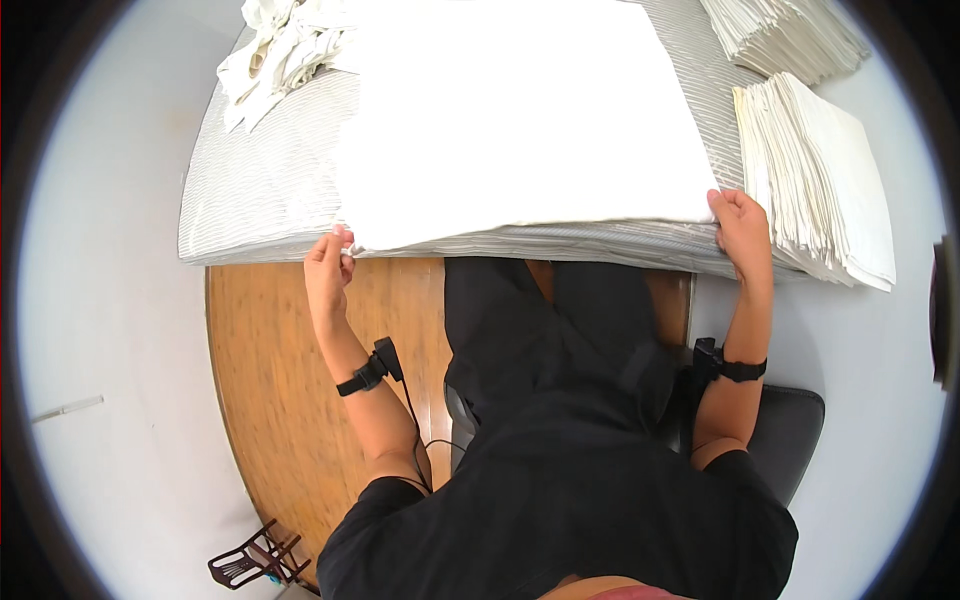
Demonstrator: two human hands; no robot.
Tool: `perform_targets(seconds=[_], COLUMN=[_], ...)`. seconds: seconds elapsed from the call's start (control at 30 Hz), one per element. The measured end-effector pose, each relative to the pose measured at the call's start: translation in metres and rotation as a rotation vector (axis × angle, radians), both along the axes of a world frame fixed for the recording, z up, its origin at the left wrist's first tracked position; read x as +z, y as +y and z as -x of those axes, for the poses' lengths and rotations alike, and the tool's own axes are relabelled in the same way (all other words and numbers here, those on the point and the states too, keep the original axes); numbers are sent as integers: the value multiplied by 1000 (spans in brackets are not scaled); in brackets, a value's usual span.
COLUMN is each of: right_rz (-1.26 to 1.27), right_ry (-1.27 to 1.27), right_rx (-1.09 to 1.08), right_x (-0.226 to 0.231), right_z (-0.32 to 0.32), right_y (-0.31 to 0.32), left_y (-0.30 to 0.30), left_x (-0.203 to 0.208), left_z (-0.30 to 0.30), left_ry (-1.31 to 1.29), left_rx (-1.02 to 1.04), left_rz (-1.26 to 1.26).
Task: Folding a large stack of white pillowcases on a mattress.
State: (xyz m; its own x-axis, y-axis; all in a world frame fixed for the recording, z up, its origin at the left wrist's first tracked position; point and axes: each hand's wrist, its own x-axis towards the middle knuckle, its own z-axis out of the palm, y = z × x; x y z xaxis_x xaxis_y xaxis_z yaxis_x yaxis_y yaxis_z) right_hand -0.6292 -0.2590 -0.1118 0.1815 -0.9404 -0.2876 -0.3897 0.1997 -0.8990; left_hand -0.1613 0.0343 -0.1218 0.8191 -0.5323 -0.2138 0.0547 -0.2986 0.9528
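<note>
A large white cloth [530, 120] lies spread over the striped bed-like surface [270, 180], its near edge running along the front. At the near left corner, my left hand [328, 265] pinches the cloth between thumb and fingers. My right hand [742, 228] grips the near right corner, thumb on top and the other fingers partly hidden beneath. Between the two hands the near edge is stretched almost straight, dipping a little toward the left.
A crumpled heap of white cloths [290, 55] lies at the far left. On the right stand a stack of folded white cloths [820, 170] and another folded stack [785, 35] behind it. A dark chair seat [790, 440] is beneath me; a small wooden chair [260, 560] stands at lower left.
</note>
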Motion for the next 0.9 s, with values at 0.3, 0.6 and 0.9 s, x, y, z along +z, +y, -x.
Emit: perform_targets(seconds=[0.3, 0.6, 0.9], right_rz=[-55, -300, -727], right_ry=[-223, -91, 166], right_rx=[-2, 294, 904], right_x=[3, 12, 23], right_z=[7, 80, 109], right_y=[16, 41, 84], left_y=[18, 58, 164], left_x=[-25, 13, -12], left_z=[-4, 9, 26], left_ry=[205, 15, 207], left_rx=[-115, -285, -244], left_rz=[345, 327, 362])
